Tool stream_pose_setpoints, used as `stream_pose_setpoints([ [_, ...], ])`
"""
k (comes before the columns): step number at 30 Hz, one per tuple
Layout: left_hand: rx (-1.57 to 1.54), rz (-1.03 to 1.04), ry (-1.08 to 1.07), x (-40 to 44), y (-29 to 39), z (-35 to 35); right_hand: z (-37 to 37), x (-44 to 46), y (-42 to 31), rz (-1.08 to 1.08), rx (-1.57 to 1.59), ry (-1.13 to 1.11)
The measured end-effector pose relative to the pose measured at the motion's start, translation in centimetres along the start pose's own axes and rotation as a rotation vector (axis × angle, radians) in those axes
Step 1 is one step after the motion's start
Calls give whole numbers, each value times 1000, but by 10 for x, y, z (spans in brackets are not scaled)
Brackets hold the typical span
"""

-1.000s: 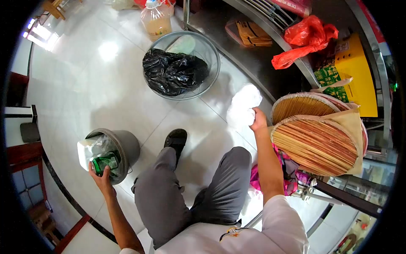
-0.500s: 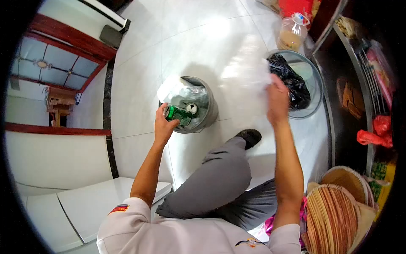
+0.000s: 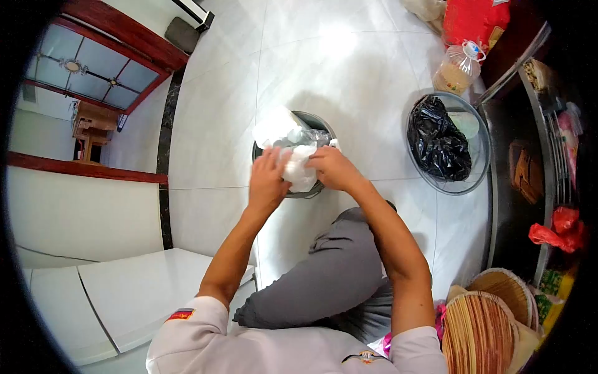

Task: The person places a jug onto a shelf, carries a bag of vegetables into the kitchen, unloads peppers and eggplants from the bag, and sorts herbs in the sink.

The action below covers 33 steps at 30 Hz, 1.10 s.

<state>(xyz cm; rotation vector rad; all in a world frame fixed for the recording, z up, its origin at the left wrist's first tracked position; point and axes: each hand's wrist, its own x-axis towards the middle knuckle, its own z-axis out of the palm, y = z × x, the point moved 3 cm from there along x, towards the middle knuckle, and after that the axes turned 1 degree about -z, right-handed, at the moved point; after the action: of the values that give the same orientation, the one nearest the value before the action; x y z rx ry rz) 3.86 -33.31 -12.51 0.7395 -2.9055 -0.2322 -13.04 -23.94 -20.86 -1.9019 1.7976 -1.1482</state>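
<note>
A grey bin [image 3: 327, 128] stands on the floor in front of me. Over its opening is a crumpled white plastic bag [image 3: 300, 169]. My right hand [image 3: 336, 168] pinches the bag at its right side, fingertips pressed together. On the other side, my left hand [image 3: 268, 182] has its fingers curled onto the bag, slightly blurred. Behind the hands, a white item [image 3: 278, 127] sticks up at the bin's rim beside clear plastic [image 3: 316, 137]. The green can is out of sight; the bag and hands cover that part of the bin.
To the right, a round basin [image 3: 483, 156] holds a black plastic bag [image 3: 439, 140]. Behind it is a plastic jug [image 3: 458, 68]. A dark shelf rack [image 3: 520, 143] lines the right side, with round woven pieces [image 3: 479, 333] near me. A white cabinet [image 3: 137, 293] is at left.
My right hand has brought the white plastic bag leftward from beside the basin to the bin. The green can in my left hand is no longer visible, and that hand is now at the bag.
</note>
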Motion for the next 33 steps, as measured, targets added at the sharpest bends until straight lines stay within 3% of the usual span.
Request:
stream_pose_setpoints([
  [2, 72, 149, -72, 14, 10, 24, -23, -6, -2, 33, 150, 192],
  [5, -80, 220, -130, 46, 29, 52, -68, -40, -10, 266, 298, 425],
  [11, 145, 178, -472, 107, 16, 160, -91, -148, 4, 662, 324, 535],
  [13, 235, 402, -329, 95, -20, 212, -78, -183, 10, 685, 339, 506],
  [14, 706, 787, -257, 81, -49, 260, -82, -217, 10, 732, 321, 512],
  [15, 778, 853, -433, 81, -46, 248, -85, -237, 9, 769, 303, 519],
  [16, 725, 863, -452, 77, -93, 283, -87, -255, 0, 829, 276, 537],
  [17, 644, 848, -556, 87, -82, 269, -92, -276, -10, 880, 263, 592],
  [20, 247, 471, -792, 103, -25, 198, -119, -332, -33, 1036, 321, 742],
  [22, 140, 404, -836, 97, 4, 155, -114, -388, -41, 1108, 310, 923],
  [23, 169, 650, -803, 102, -15, 173, -112, -416, -43, 1131, 342, 1040],
  [26, -123, 363, -694, 89, 33, 84, -105, -494, -55, 1252, 386, 1256],
  [29, -52, 316, -305, 72, 22, 54, -87, -548, -63, 1346, 396, 1463],
  [33, -431, 248, -205, 53, 90, 27, -83, -547, -48, 1353, 523, 1527],
])
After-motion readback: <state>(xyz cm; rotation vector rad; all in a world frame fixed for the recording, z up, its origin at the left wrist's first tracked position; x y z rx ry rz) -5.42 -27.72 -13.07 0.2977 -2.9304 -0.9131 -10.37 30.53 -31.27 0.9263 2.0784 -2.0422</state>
